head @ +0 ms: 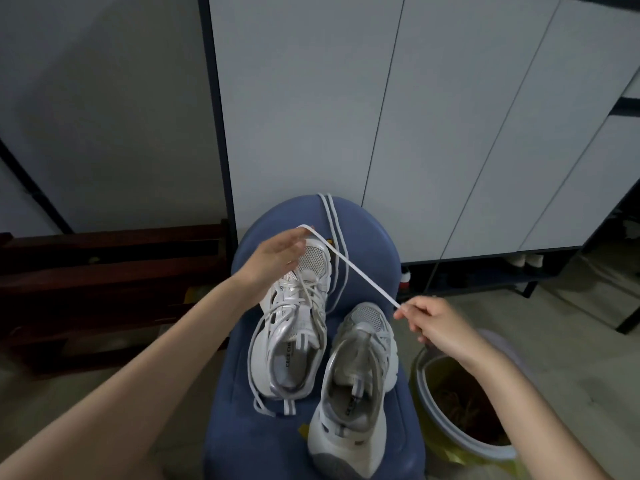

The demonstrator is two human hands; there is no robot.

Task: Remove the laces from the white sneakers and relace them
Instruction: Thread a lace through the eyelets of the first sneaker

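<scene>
A white lace [360, 271] runs taut over the blue padded seat [249, 427], from the left hand [277, 256] at 10 o'clock, fingers mostly extended with the lace held at the fingertips, to the right hand [440, 323] at 4 o'clock, which pinches its end. Beneath it stands the left sneaker [294, 327], still partly laced; the right sneaker [356, 386] sits just beside it, near the seat's 4 o'clock edge. A second lace [330, 216] drapes over the 12 o'clock edge. A lined bin [460, 414] crowds the seat at 4 o'clock, dark wooden furniture [104, 289] at 9, cabinet doors [381, 116] behind.
</scene>
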